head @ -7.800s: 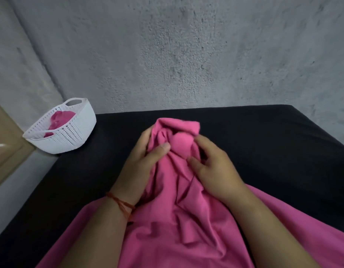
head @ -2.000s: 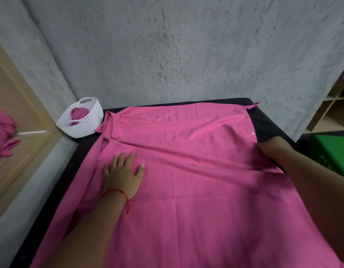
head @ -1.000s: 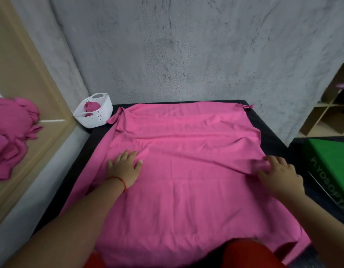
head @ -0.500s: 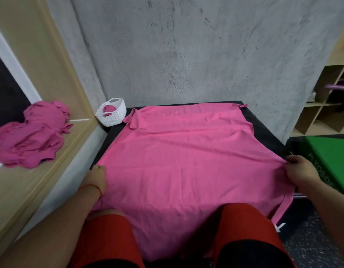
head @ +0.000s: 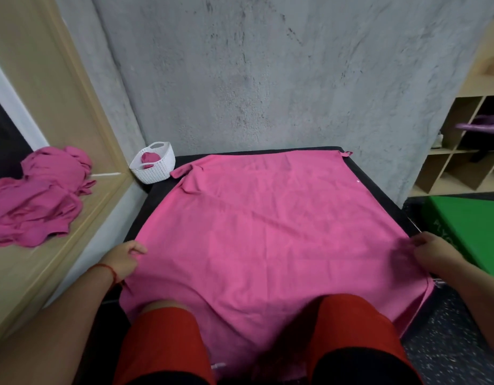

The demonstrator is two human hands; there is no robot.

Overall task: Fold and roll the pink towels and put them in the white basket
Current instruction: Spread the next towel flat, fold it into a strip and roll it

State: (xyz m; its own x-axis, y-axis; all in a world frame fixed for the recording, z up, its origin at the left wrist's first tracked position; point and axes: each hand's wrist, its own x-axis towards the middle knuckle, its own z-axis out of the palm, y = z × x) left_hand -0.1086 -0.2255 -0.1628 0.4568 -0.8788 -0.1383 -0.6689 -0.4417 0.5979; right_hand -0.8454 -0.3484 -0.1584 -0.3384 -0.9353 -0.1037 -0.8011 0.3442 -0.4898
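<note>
A large pink towel lies spread flat over the black desk, its near edge hanging over the person's knees. The left hand pinches the towel's left edge with curled fingers. The right hand grips the right edge, fingers bent round the cloth. The white basket stands at the desk's far left corner with a rolled towel inside. A pile of towels lies on the wooden ledge to the left.
</note>
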